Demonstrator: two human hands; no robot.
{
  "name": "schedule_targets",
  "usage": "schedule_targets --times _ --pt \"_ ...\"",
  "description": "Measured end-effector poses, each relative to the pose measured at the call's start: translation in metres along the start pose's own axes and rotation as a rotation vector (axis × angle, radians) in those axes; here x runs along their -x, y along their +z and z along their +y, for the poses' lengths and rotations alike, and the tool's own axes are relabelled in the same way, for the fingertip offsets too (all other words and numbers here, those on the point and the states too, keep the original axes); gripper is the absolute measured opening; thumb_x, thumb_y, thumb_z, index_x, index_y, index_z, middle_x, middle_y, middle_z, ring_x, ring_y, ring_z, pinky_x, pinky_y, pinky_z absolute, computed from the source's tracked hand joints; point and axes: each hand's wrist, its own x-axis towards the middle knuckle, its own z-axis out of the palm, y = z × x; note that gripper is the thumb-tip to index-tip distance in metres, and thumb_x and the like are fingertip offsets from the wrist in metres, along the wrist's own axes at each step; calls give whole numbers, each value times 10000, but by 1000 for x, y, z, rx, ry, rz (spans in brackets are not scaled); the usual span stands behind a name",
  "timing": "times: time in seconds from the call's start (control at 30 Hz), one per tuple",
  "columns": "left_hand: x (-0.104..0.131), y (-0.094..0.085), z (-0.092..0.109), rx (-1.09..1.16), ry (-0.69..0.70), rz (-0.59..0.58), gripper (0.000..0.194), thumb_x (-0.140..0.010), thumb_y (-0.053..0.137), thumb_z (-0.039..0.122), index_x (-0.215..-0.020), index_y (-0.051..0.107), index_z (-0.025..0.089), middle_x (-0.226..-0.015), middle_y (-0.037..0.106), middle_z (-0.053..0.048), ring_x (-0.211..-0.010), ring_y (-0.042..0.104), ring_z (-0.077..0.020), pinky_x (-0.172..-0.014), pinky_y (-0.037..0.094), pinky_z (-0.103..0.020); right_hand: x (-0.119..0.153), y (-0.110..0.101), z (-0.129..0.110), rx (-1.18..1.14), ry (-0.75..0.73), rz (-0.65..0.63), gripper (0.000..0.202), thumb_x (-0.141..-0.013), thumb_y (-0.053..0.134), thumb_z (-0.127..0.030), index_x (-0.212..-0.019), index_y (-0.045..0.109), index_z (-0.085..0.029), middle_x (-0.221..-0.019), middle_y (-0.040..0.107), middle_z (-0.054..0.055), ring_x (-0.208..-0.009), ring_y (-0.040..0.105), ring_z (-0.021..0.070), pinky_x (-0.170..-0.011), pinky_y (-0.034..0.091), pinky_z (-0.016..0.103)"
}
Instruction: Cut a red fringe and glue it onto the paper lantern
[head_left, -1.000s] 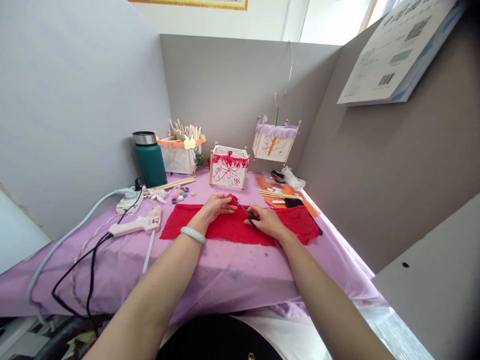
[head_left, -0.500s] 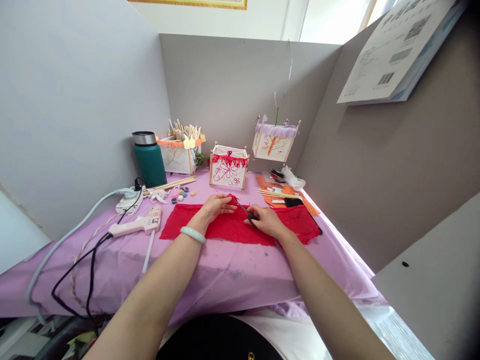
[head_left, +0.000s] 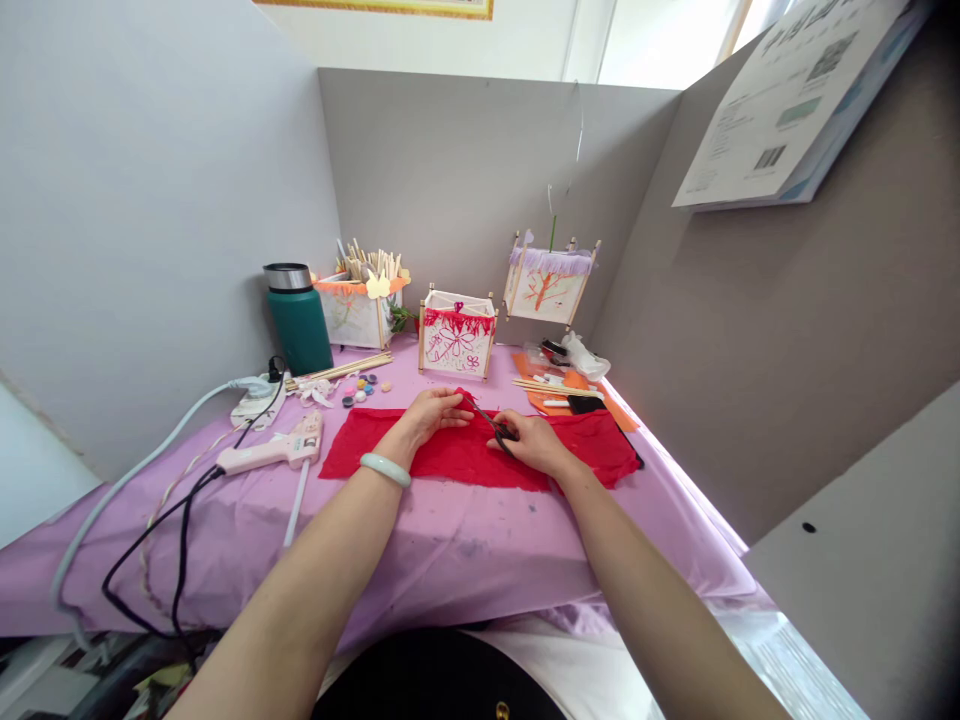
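Observation:
A long strip of red cloth (head_left: 480,465) lies across the purple-covered table. My left hand (head_left: 433,415), with a pale bangle (head_left: 385,469) on the wrist, pinches a small raised piece of red cloth between thumb and fingers. In my right hand (head_left: 531,440) is a pair of dark-handled scissors (head_left: 505,435), fingers closed around the handles. The blades point up and left, their tips at the raised red piece beside my left fingertips. Whether the blades are biting into it I cannot tell.
Behind the cloth stands a lantern with red drawings (head_left: 457,340); a purple-fringed lantern (head_left: 551,285) hangs farther back. A green bottle (head_left: 298,325), a box of sticks (head_left: 352,315) and a glue gun (head_left: 277,450) with cables are on the left. Sticks (head_left: 559,388) and orange sheets (head_left: 622,405) lie right.

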Motion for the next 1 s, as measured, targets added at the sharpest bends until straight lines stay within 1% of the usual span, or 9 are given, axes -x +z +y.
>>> schedule_targets --times 0.63,1.0 --pt "-1 -1 -1 -14 -4 -2 48 -800 563 84 -786 533 120 -629 653 -64 -615 681 -191 -571 543 -261 -1 0 0 2 19 -15 316 -732 651 -441 -954 590 -225 -699 615 -18 -590 523 122 -555 315 215" --pt "-2 -1 -2 -49 -9 -8 60 -792 582 93 -799 529 120 -614 647 -49 -593 677 -177 -567 543 -253 0 -1 -1 -5 31 -18 319 -732 648 -444 -954 592 -222 -681 604 -25 -583 518 118 -549 310 212"
